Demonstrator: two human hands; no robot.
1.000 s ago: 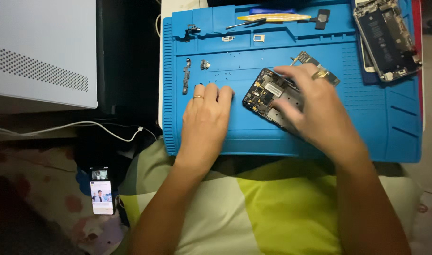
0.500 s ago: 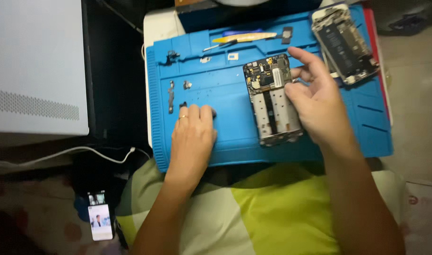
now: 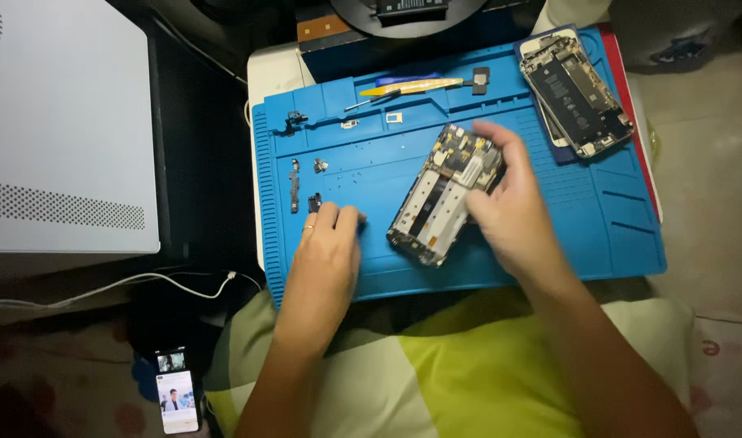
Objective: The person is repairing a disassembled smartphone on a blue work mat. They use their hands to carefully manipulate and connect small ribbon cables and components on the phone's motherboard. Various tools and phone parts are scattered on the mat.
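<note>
Right hand [image 3: 509,207] grips opened phone [image 3: 445,193], tilted on blue mat [image 3: 614,227] | left hand [image 3: 329,247] flat, empty, by small parts [image 3: 314,201] | step: likely repositioning phone; needs a steady grip.

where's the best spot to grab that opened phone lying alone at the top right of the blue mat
Probably by its two long side edges, coming straight down from above. The opened phone lies flat and face up on the blue mat, its bare boards and parts showing, so fingers are best kept off the top face. It lies on a slant, so the grip would turn to match. The right hand is nearest.
</note>
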